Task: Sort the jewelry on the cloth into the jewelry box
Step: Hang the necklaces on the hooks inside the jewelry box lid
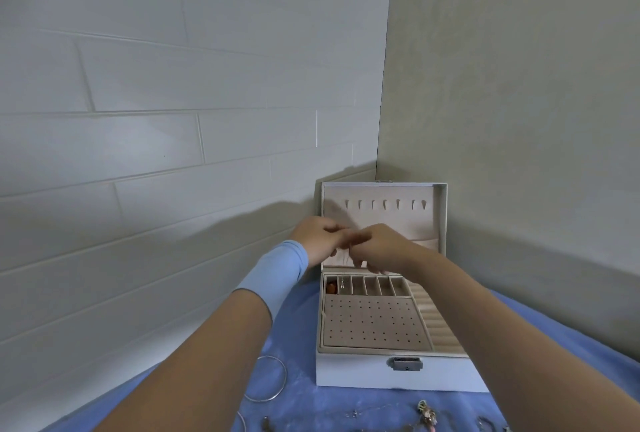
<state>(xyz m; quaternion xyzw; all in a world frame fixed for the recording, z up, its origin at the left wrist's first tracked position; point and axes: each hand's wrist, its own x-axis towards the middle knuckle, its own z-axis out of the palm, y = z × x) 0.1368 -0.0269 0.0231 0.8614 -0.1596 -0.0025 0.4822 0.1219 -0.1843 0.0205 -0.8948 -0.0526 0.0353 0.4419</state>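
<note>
Toward the far right corner of the blue cloth [301, 407], close to where two pale walls meet, stands a white square jewelry box [398, 378] with its lid raised upright. Its beige lining shows a row of small hooks inside the lid, a row of narrow compartments, a panel dotted with holes and a strip of ring rolls on the right. A small orange-brown piece [331, 288] lies in the leftmost compartment, and a tiny silver piece [342, 284] lies in the next one.

Both arms reach out over the box. The left hand [317, 237], above a light blue wrist sleeve [277, 272], and the right hand [381, 246] meet in front of the open lid with fingers curled and tips touching. Blur hides whether they pinch anything.

A thin silver bangle [265, 379] lies on the cloth just left of the box's front. Small jewelry pieces [427, 411] are scattered along the cloth's near edge.
</note>
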